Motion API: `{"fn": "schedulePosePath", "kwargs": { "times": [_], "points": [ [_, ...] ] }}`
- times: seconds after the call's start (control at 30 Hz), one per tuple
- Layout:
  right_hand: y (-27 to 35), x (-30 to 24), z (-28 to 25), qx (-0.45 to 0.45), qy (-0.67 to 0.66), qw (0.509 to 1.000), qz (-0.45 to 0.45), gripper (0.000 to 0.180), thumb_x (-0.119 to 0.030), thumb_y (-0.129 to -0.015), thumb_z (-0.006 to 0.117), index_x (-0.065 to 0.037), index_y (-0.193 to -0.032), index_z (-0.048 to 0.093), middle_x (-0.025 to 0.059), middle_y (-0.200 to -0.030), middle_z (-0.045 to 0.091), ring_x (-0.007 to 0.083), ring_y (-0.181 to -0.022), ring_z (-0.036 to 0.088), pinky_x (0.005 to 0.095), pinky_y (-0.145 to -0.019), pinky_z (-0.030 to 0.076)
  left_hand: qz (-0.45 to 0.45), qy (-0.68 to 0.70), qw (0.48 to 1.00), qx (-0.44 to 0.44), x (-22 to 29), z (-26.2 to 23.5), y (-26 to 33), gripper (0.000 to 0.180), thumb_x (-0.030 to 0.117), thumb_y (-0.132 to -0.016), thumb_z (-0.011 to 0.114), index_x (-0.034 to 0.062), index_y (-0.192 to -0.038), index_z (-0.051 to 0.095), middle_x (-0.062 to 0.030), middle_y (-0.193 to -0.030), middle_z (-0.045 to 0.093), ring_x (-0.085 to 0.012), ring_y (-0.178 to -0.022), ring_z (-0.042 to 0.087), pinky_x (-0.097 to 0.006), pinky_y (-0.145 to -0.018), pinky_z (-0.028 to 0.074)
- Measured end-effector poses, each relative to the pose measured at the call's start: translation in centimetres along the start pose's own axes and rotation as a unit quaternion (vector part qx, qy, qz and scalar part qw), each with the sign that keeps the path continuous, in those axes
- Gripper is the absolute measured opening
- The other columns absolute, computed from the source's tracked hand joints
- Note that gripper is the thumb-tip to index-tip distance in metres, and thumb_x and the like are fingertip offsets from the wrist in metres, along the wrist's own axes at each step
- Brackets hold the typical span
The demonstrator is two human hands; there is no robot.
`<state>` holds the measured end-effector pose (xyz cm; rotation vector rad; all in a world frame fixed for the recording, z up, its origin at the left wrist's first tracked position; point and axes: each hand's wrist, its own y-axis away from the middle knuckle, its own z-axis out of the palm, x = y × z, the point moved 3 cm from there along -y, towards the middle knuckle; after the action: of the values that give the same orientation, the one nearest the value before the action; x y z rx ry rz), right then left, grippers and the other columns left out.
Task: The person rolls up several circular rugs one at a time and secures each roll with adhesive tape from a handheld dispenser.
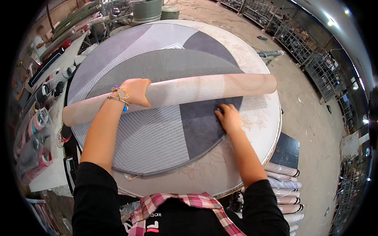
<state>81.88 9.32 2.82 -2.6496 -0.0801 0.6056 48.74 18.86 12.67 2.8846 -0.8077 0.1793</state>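
1. Your left hand [134, 91] lies over the top of a long rolled rug [173, 93]; its grip is curled over the roll near the roll's left third, with the fingers bent down across its front face. Bracelets sit on that wrist.
2. Your right hand [228, 118] rests flat, its grip loose and holding nothing, fingers together and pressing on the dark grey patch of the round rug [157, 137] just below the roll, at about 4 o'clock from your left hand.
3. The rolled rug runs from 9 o'clock to 3 o'clock across the middle of the pile, its pale mesh backing facing out. Its right end sits a little higher in the view than its left end.
4. The round rug under it has pale striped sections and one dark grey section. Its near edge curves toward you at 6 o'clock.
5. Beyond the roll, at 12 o'clock, more round grey rugs [157, 51] lie stacked flat, and the lowest layer is a cream rug [256, 106] with a floral pattern showing round the rim.
6. The whole stack rests on a round tabletop [275, 137].
7. At 9 o'clock, wrapped rolls [35, 129] lie in a row. At 4 o'clock, folded rugs [285, 185] are piled beside the concrete floor [311, 118].
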Motion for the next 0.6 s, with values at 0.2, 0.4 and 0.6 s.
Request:
{"fn": "schedulePosePath", "kwargs": {
  "times": [0.2, 0.4, 0.6],
  "points": [
    [6.4, -2.9, -3.2, -0.375, -0.109, 0.92, 0.029, 0.014, -0.014, -0.085, 0.054, -0.004, -0.09, 0.062, 0.0152, -0.087, 0.062, 0.0314, -0.083, 0.059, 0.0373, -0.074, 0.047, 0.0, 0.004, 0.999, 0.032, 0.2, 1.6, 1.0, 0.056, 0.034, -0.054, 0.072, 0.0047, -0.1, 0.059, -0.0148, -0.09, 0.065, -0.0297, -0.085, 0.063, -0.037, -0.077, 0.049],
    [15.5, -5.8, -14.7, -0.679, -0.076, 0.706, 0.189, 0.051, -0.033, -0.079, 0.068, -0.01, -0.123, 0.055, 0.0114, -0.089, 0.067, 0.0167, -0.078, 0.063, 0.0275, -0.071, 0.049, 0.011, -0.009, 0.999, 0.048, 1.6, 1.7, 0.9, 0.054, 0.03, -0.055, 0.071, 0.0046, -0.101, 0.059, -0.0157, -0.089, 0.065, -0.0302, -0.085, 0.063, -0.038, -0.077, 0.05],
    [3.8, -11.1, -7.9, -0.19, -0.08, 0.962, -0.178, 0.08, -0.017, -0.066, 0.075, -0.017, -0.136, 0.038, 0.0195, -0.133, 0.041, 0.0319, -0.12, 0.044, 0.0389, -0.098, 0.037, -0.003, -0.039, 0.996, 0.076, 1.3, 2.4, 2.0, 0.05, 0.023, -0.056, 0.07, 0.0045, -0.102, 0.059, -0.0159, -0.089, 0.065, -0.0308, -0.083, 0.063, -0.037, -0.075, 0.051]
  ]
}}
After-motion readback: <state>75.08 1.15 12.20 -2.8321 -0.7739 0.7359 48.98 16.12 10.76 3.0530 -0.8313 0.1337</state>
